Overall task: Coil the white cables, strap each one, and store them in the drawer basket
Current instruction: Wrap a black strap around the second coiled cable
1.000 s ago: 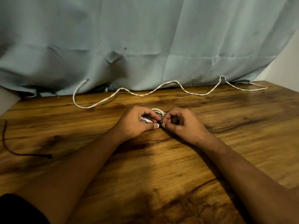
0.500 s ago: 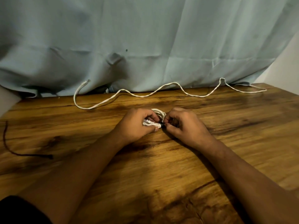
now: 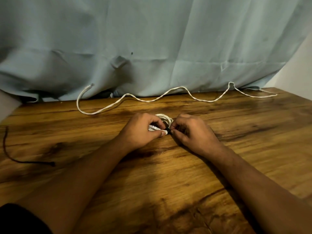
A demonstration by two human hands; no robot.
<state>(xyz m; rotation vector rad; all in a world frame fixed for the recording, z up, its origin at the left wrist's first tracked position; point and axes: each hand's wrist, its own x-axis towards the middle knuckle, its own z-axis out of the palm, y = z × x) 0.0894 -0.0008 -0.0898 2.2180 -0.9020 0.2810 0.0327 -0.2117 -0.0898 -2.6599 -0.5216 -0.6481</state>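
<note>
A small coil of white cable (image 3: 164, 118) lies on the wooden table (image 3: 168, 174) between my hands. My left hand (image 3: 141, 130) pinches the coil's near side, where the white plug ends show under my fingers. My right hand (image 3: 192, 130) pinches a small black strap (image 3: 168, 129) at the coil's edge, fingertip to fingertip with the left. A second white cable (image 3: 152, 99) lies loose and uncoiled in waves along the table's far edge. Most of the coil is hidden by my fingers. No drawer or basket is in view.
A pale blue curtain (image 3: 152, 48) hangs behind the table's far edge. A thin black strap (image 3: 20, 160) lies at the left of the table. The table's right corner (image 3: 287, 95) meets a white wall.
Both hands have stayed on the coil with only small finger movements; the white plug ends show more under my left fingers. The loose cable has not moved.
</note>
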